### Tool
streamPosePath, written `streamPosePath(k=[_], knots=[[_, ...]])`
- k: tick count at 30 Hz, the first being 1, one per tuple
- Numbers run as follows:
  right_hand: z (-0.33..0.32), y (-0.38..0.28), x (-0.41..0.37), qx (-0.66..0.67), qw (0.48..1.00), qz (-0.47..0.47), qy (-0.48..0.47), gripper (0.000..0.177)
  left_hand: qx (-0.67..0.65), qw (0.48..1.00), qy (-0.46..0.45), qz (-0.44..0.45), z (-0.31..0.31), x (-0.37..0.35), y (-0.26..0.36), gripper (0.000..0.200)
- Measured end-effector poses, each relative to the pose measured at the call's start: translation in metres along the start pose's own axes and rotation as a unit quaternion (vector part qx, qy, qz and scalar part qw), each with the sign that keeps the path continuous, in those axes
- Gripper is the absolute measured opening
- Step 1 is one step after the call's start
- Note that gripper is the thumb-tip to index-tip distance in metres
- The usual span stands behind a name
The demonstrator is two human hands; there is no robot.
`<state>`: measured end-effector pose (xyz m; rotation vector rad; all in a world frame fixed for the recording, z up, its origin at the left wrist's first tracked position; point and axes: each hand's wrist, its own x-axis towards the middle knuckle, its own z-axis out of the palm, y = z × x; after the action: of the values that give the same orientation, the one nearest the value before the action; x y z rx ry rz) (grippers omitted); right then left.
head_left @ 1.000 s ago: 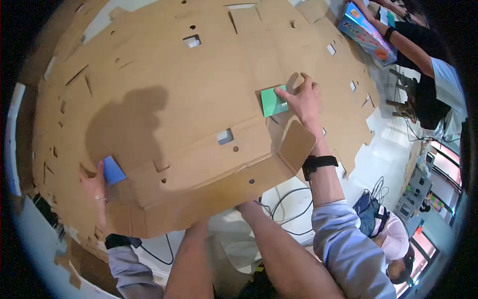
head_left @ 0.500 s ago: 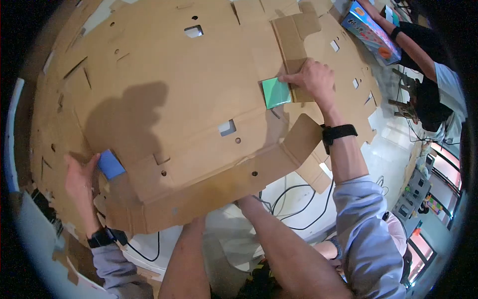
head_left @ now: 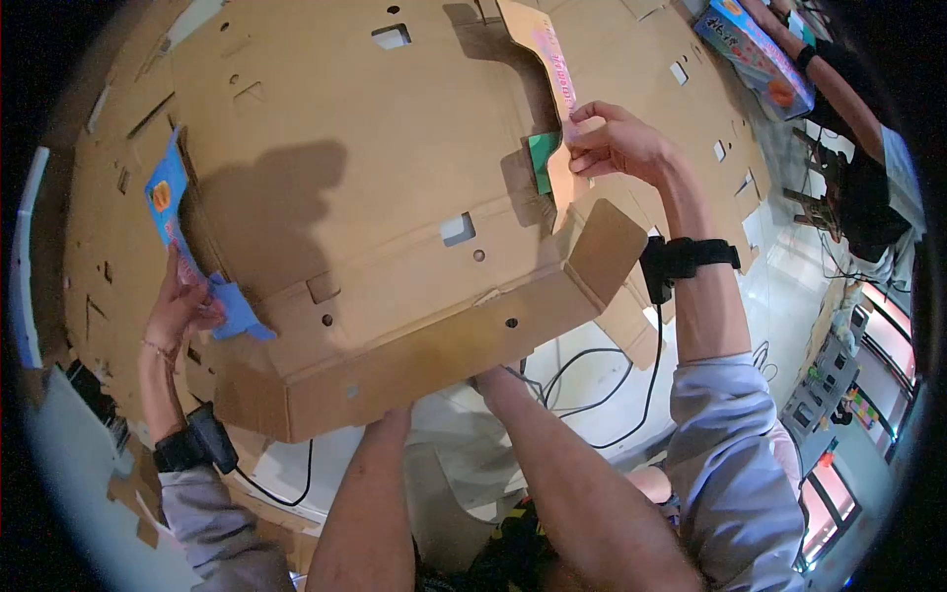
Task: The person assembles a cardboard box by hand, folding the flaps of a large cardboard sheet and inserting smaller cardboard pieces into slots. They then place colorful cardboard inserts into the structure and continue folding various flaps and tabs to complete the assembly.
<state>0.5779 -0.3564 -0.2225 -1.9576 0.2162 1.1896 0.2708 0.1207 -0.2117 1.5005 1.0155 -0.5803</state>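
A flattened cardboard box [head_left: 375, 178] lies in front of me, its plain brown side up. My left hand [head_left: 181, 308] is closed on its left flap [head_left: 168, 192], which stands up and shows blue print on its outside. By those fingers is a bent blue piece [head_left: 237, 311] at the flap's near end. My right hand [head_left: 626, 146] pinches the upright right flap [head_left: 541, 49] between thumb and fingers. A green square [head_left: 540, 158] lies against that flap's inner side, partly hidden by it. The near flap [head_left: 434, 360] slants up towards me.
More cardboard sheets [head_left: 118, 227] with slots and holes lie beneath and around. My legs [head_left: 365, 493] are below the near edge, with black cables [head_left: 582, 360] on the white floor beside them. At the upper right another person's arm [head_left: 838, 89] reaches to a printed blue box [head_left: 755, 59].
Both side flaps have been folded up from lying flat, showing printed outsides. My hands have moved from the blue and green squares onto the flaps. The green square is now partly covered.
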Motion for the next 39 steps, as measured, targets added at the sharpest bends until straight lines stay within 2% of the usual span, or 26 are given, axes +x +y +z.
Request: streamPosePath(k=[1,2,5,6,7,9,10,12,13,14,16,19,22,23,24,26,27,28,31,32,35,37,39], knots=[[-0.001,0.007,0.001,0.047,0.999,-0.013,-0.009,0.027,-0.048,0.997,-0.031,0.049,-0.007,0.001,-0.013,0.084],[-0.001,0.01,0.004,-0.007,1.0,-0.02,0.002,0.027,-0.038,0.997,-0.012,0.059,-0.011,0.006,-0.025,0.087],[0.004,0.013,0.021,-0.133,0.99,-0.015,-0.039,0.027,-0.018,0.994,0.047,0.098,-0.014,0.022,-0.05,0.096],[0.009,0.011,0.02,-0.194,0.981,-0.003,-0.013,0.027,-0.018,0.991,0.069,0.113,-0.012,0.03,-0.051,0.099],[0.018,0.016,0.023,-0.25,0.967,-0.032,0.036,0.033,-0.02,0.987,0.09,0.131,-0.009,0.036,-0.054,0.103],[0.028,0.028,0.029,-0.362,0.916,-0.097,0.141,0.048,0.125,0.974,0.087,0.168,-0.031,0.049,-0.065,0.11],[0.02,0.025,0.032,-0.325,0.941,-0.067,0.062,0.066,0.199,0.957,0.088,0.191,-0.044,0.057,-0.063,0.114],[0.019,0.017,0.024,-0.435,0.878,-0.082,0.184,0.075,0.414,0.872,0.172,0.199,-0.049,0.079,-0.066,0.118],[0.021,0.018,0.022,-0.482,0.837,-0.085,0.244,0.079,0.454,0.852,0.2,0.165,-0.044,0.077,-0.051,0.119],[0.023,0.023,0.024,-0.439,0.862,-0.087,0.239,0.081,0.493,0.831,0.224,0.129,-0.039,0.075,-0.036,0.12],[0.026,0.029,0.03,-0.357,0.904,-0.084,0.22,0.085,0.443,0.869,0.22,-0.005,0.009,0.038,0.013,0.121],[0.028,0.021,0.017,-0.332,0.917,-0.028,0.217,0.082,0.224,0.946,0.168,0.164,0.003,0.041,-0.017,0.111],[0.016,0.017,0.024,-0.319,0.941,-0.035,0.11,0.078,0.196,0.956,0.136,0.172,0.005,0.026,0.001,0.099],[0.012,0.019,0.032,-0.318,0.944,-0.042,0.072,0.077,0.114,0.976,0.111,0.151,-0.005,0.03,-0.006,0.093],[0.011,0.045,0.051,-0.3,0.94,-0.117,0.113,0.07,0.032,0.988,0.085,0.127,-0.017,0.037,-0.027,0.086],[0.027,0.024,0.014,-0.115,0.975,-0.169,0.082,0.066,-0.11,0.986,0.068,0.101,-0.016,0.026,-0.034,0.074],[0.032,0.017,-0.006,-0.021,0.98,-0.186,0.065,0.065,-0.165,0.978,0.073,0.1,0.007,0.007,-0.019,0.069],[0.033,0.018,-0.01,-0.006,0.987,-0.15,0.057,0.06,-0.219,0.968,0.077,0.098,0.024,-0.007,-0.008,0.063],[0.033,0.028,-0.022,0.067,0.978,-0.175,0.089,0.059,-0.212,0.964,0.128,0.096,0.029,-0.027,0.002,0.054],[0.028,0.029,-0.03,0.078,0.977,-0.176,0.096,0.059,-0.205,0.966,0.119,0.103,0.019,-0.031,0.0,0.053],[0.01,0.028,-0.064,0.186,0.971,-0.148,0.023,0.06,-0.211,0.968,0.087,0.099,-0.007,-0.049,-0.013,0.053],[0.01,0.046,-0.07,0.174,0.979,-0.11,0.009,0.061,-0.252,0.963,0.053,0.08,-0.003,-0.054,-0.013,0.055],[0.02,0.058,-0.07,0.154,0.983,-0.099,0.017,0.064,-0.243,0.964,0.061,0.087,0.026,-0.043,-0.023,0.058]])
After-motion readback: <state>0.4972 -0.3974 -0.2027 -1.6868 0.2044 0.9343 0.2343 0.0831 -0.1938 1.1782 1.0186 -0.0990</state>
